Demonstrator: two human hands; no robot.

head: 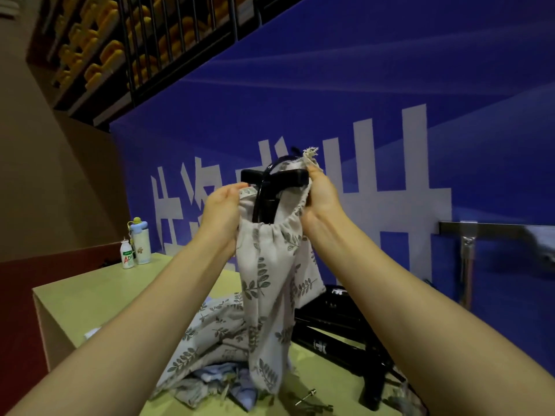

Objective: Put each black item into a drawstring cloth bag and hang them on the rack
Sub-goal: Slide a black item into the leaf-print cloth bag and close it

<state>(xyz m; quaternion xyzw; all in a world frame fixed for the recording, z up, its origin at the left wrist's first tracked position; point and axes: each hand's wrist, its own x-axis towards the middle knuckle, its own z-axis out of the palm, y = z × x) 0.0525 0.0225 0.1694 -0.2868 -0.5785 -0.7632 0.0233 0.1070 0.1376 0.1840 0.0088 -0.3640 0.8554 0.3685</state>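
I hold a leaf-printed drawstring cloth bag point(270, 280) up in front of me. A black pump-like item point(271, 187) stands inside it, its T-handle and hose sticking out of the gathered mouth. My left hand point(222, 211) grips the bag's left rim. My right hand point(321, 196) grips the right rim and the frayed drawstring end. More black items point(339, 328) lie on the table at the right. A metal rack point(480, 232) with a hook hangs on the blue wall at the right.
More leaf-printed bags point(210, 340) are heaped on the pale green table point(99, 289). A small metal needle point(306, 397) lies near the front. A white drink bottle point(126, 255) and a water bottle point(141, 241) stand at the far left corner.
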